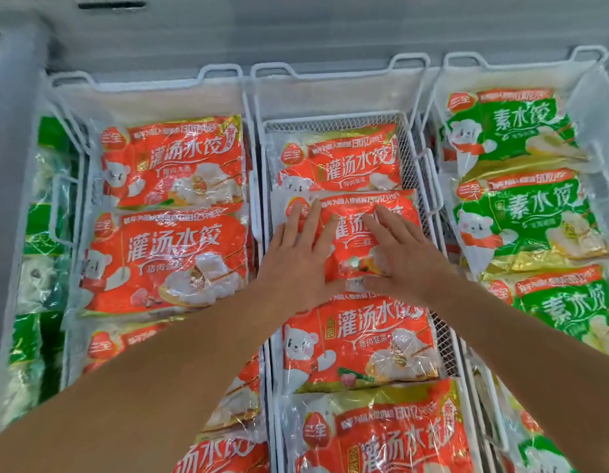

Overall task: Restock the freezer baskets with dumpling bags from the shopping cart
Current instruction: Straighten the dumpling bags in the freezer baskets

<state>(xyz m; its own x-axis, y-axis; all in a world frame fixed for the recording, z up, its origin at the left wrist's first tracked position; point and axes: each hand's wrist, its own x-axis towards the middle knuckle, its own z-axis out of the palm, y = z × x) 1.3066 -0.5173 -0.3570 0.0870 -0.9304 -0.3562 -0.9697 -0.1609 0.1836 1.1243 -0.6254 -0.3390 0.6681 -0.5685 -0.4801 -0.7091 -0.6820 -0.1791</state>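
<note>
Flat splayed fingers (308, 220) on red bag (351, 233)

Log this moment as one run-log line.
step: settling bag | left hand: flat on red dumpling bag | right hand: flat on same bag | place: middle basket

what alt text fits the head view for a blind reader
Both hands, left hand and right hand, press flat on a red dumpling bag in the middle freezer basket. Red bags fill the neighbouring left basket; green dumpling bags fill the right one.
</note>
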